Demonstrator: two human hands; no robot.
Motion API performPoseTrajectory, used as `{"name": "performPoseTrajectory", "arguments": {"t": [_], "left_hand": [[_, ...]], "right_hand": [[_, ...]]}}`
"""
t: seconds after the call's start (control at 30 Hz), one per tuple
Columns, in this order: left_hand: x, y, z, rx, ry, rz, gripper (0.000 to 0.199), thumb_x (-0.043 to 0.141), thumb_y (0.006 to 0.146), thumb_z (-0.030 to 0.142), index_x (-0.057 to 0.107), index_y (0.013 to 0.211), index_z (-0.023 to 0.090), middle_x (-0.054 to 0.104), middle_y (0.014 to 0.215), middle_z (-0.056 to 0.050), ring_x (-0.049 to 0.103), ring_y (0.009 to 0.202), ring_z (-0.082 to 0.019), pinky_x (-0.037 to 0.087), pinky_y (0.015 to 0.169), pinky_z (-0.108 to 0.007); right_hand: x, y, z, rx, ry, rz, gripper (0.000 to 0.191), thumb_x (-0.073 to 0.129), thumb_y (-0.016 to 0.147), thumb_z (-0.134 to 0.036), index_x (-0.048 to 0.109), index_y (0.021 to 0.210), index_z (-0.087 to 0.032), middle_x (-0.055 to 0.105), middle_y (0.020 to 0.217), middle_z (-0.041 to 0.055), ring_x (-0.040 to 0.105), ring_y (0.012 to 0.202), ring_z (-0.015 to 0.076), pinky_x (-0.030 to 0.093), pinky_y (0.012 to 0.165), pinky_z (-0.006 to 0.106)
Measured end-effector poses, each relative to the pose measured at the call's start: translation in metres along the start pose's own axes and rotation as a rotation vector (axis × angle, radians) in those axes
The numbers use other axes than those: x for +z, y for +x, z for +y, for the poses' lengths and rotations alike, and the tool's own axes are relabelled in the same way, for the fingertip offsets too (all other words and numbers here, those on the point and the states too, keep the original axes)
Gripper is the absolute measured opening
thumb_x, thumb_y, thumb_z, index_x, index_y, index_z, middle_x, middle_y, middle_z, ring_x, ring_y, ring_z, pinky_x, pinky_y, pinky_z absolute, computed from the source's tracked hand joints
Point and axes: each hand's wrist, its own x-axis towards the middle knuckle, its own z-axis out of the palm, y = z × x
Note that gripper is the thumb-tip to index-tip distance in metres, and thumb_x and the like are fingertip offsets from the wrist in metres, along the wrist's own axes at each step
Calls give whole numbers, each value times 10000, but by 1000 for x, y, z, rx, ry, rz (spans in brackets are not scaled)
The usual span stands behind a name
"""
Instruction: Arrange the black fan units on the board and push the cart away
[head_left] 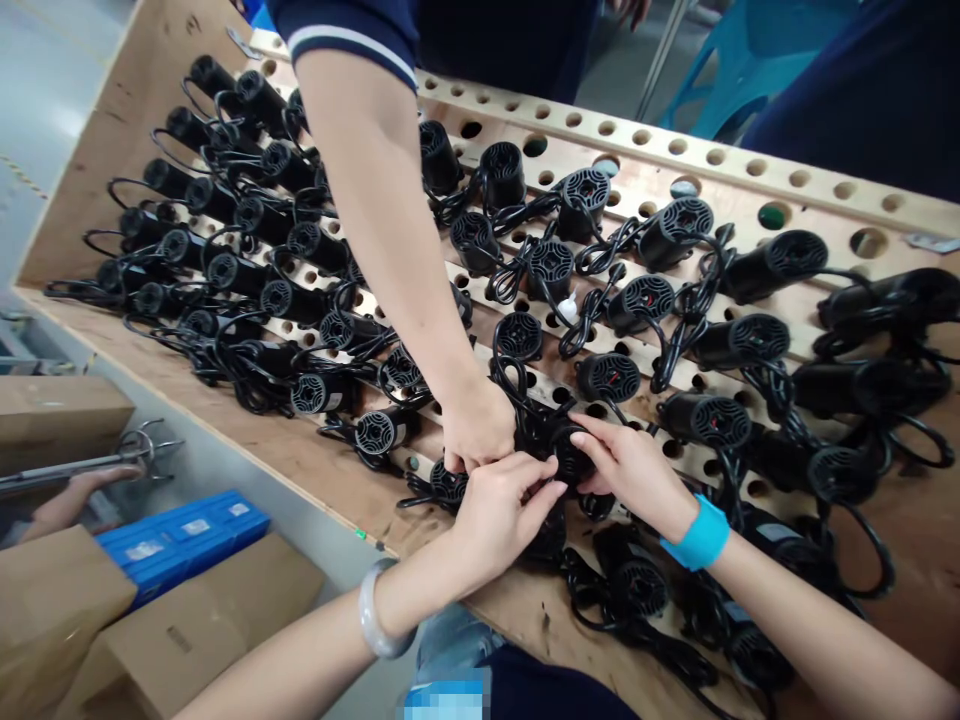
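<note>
My left hand [495,510], with a pale bangle at its wrist, is closed, thumb and fingers pinched together; what lies between them is too small to make out. The fingers of my right hand [634,470], below a blue wristband [697,533], curl round a black corded cylinder [570,455] with a grilled end. The left fingertips are at that cylinder's near side. Beside my left hand, a co-worker's hand [478,422] reaches down from the far side, its fingertips partly hidden, close to another black cylinder [448,482].
Many black cylinders with coiled cords stand and lean in a wooden crate [360,520] with rows of round holes. A white piece [568,308] lies among them. Cardboard boxes [217,620] and a blue crate [187,535] are at lower left, a turquoise chair [739,60] beyond.
</note>
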Motion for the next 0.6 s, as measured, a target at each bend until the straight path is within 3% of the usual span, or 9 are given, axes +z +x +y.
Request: {"name": "performPoseTrajectory", "arguments": {"t": [0.13,0.27,0.47,0.6], "left_hand": [[-8,-1,4,-93,-131,-44,217,615,836,207,688,1029,142,706,825,-32,638,687,-122,514,631,-221],[-8,-7,1,8,-90,24,245,621,826,165,673,1063,133,724,916,-44,673,789,-130,546,737,-223],[3,-18,-2,321,308,104,270,458,904,134,612,1116,71,703,1049,-106,677,910,-180,576,779,-290],[10,-19,7,378,553,92,325,344,894,58,595,1098,23,703,1002,-138,677,857,-193,580,709,-306]], "right_hand": [[7,-10,-3,-88,-267,129,387,355,946,-351,481,1267,-176,676,665,32,669,558,202,511,522,277],[11,-15,-5,-135,-475,178,360,366,933,-301,466,1249,-162,672,683,49,663,589,238,482,558,313],[14,-14,-7,-140,-503,198,361,341,930,-283,464,1238,-140,637,614,24,652,583,230,471,583,310],[14,-13,-7,-125,-469,189,366,327,929,-289,466,1221,-118,637,632,32,644,575,220,456,559,296]]}}
